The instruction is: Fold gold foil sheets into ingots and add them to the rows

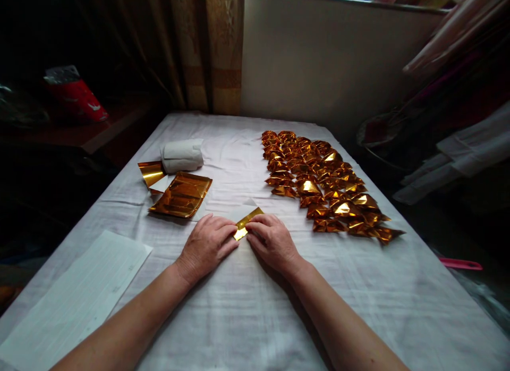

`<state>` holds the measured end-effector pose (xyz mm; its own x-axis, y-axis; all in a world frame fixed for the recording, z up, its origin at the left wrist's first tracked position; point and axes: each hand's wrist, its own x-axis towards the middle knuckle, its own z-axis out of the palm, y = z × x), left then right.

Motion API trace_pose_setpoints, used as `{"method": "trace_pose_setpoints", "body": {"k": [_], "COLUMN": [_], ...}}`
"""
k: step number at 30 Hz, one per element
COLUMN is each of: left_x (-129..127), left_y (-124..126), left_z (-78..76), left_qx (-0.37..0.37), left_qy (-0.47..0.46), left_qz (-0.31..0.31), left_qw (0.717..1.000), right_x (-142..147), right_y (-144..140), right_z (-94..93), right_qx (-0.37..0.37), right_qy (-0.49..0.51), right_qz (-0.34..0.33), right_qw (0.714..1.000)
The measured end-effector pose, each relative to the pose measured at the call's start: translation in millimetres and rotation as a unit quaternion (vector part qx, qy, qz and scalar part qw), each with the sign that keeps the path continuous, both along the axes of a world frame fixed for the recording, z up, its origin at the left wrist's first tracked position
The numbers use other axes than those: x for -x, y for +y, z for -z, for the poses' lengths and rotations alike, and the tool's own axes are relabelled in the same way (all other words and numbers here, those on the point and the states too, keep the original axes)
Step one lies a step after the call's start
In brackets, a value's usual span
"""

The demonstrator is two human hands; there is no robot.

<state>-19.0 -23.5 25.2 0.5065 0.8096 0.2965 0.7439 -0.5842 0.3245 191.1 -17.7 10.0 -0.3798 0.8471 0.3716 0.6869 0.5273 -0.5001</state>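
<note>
Between my two hands lies a sheet of gold foil paper [249, 218], partly folded, with a pale corner showing behind it. My left hand [209, 241] pinches its left side with thumb and fingers. My right hand [271, 238] grips the right side the same way, close to the left fingertips. Just beyond my left hand rests a stack of gold foil sheets [182, 194]. To the right, rows of folded gold foil pieces [314, 187] spread over the white cloth [247, 318].
A white roll [182, 155] and a loose gold foil sheet [151, 174] sit at the back left. Lined paper [79, 296] lies front left. Beyond the table are a red container [82, 100] on a wooden surface, a curtain [211, 52], hanging clothes [470, 142] and a pink handle [462, 263].
</note>
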Motion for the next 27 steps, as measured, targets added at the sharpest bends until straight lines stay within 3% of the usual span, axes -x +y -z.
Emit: {"method": "trace_pose_setpoints", "body": {"k": [7, 13, 27], "left_x": [1, -1, -1], "left_y": [4, 8, 12], "left_z": [3.5, 5.9, 10.5], "left_qx": [-0.048, -0.045, 0.003], "left_qy": [-0.008, -0.023, -0.058], "left_qz": [0.011, 0.006, -0.051], "left_qw": [0.999, 0.999, 0.997], "right_x": [1, 9, 22], "right_y": [1, 2, 1], "right_z": [-0.7, 2.7, 1.0], "right_qx": [0.006, -0.046, 0.001], "right_qy": [0.004, 0.0, -0.011], "right_qz": [-0.004, -0.022, 0.065], "right_qw": [1.0, 0.999, 0.998]}}
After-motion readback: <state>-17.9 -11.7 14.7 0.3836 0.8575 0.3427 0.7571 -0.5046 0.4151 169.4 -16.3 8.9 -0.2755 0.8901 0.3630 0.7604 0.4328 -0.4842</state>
